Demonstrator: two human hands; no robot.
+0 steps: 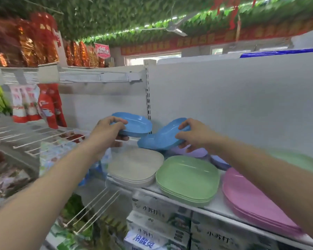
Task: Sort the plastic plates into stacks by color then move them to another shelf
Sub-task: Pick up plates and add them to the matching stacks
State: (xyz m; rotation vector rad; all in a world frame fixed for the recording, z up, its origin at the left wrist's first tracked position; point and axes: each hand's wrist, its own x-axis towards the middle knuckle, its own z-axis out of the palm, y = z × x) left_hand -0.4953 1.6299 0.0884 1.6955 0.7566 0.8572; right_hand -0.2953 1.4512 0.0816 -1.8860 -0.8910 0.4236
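Note:
My left hand (pixel 109 131) grips a blue plate (pixel 135 125) held in the air above the shelf's left end. My right hand (pixel 192 135) grips another blue plate (pixel 163 137), tilted, with its lower edge near the back of the shelf. Under it lie purple plates (pixel 197 152). On the white shelf (pixel 219 206) stand a beige stack (pixel 134 166), a green stack (pixel 187 178) and a pink stack (pixel 251 197). A further green plate (pixel 300 159) shows behind my right forearm, blurred.
White back panel (pixel 233 105) rises behind the plates, with a slotted upright post (pixel 148 98) at its left. Wire racks (pixel 34 136) with packaged goods stand to the left. Cartons (pixel 161 210) fill the level below. Red packets (pixel 25 42) sit on the top shelf.

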